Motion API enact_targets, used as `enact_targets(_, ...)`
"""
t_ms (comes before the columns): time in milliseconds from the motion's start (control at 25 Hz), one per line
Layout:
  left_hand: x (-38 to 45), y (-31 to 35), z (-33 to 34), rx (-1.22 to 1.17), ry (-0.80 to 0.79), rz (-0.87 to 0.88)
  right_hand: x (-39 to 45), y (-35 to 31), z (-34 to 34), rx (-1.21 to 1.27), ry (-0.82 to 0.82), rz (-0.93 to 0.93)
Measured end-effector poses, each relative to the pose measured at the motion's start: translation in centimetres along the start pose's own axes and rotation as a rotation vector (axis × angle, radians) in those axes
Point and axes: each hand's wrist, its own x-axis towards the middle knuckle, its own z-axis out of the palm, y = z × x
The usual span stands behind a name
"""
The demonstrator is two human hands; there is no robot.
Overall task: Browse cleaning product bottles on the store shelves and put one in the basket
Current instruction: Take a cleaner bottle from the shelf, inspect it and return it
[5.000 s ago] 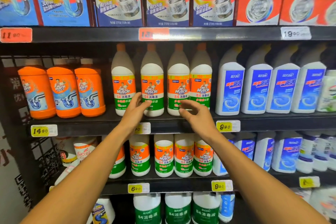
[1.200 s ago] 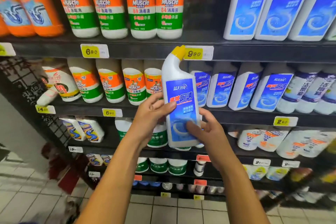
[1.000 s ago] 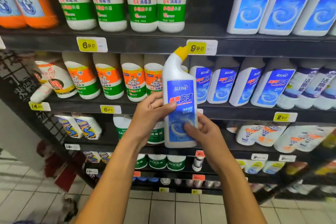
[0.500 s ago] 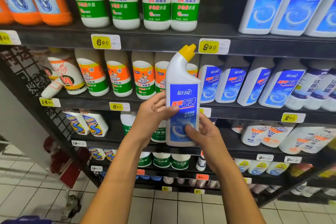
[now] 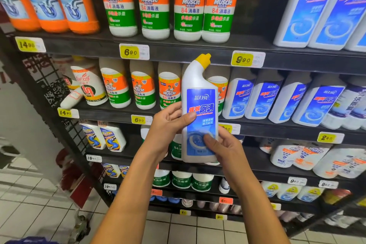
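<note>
I see dark store shelves (image 5: 198, 49) filling the view, and I hold a white toilet cleaner bottle (image 5: 200, 117) out in front of them with both hands. On the top shelf in view stand orange drain cleaner bottles (image 5: 51, 0) at the left, four Mr Muscle bottles (image 5: 170, 4) with orange and green labels in the middle, and big white bottles with blue labels (image 5: 324, 6) at the right. The shelf below carries smaller Mr Muscle bottles (image 5: 142, 89), partly hidden behind the bottle I hold, and a row of blue-labelled toilet cleaners (image 5: 281, 99) just to its right. Yellow price tags (image 5: 130, 52) are clipped along the shelf edges. Lower shelves hold more white and green-labelled bottles, some blocked by my forearms, and a pale tiled floor (image 5: 29, 200) shows at the bottom left. The held bottle stands upright, its long axis vertical, blue label facing me, and its bent neck with the yellow cap (image 5: 204, 59) points up and to the right. My left hand (image 5: 168, 123) grips the bottle's left side at mid height, thumb laid across the label. My right hand (image 5: 223, 148) grips the lower right part, thumb pressed on the label's lower half.
</note>
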Motion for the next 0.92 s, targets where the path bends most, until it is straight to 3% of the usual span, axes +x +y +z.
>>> enact_targets(200, 0.4, 0.2, -0.8, -0.041, -0.094, 0.014, 0.3, -0.2, 1.2, -0.038, 0.097, -0.067)
enact_targets(480, 0.3, 0.9, -2.2, -0.005, -0.105, 0.041, 0.7, 0.1, 3.2, -0.041, 0.149, -0.112)
enact_targets(640, 0.2, 1.5, -3.3, 0.008, -0.086, 0.041, 0.7, 0.5, 4.1, -0.019, 0.136, -0.105)
enact_targets(920, -0.3, 1.3, -5.4, -0.010, -0.145, 0.163, 1.2, 1.4, 4.0, -0.227, 0.047, -0.195)
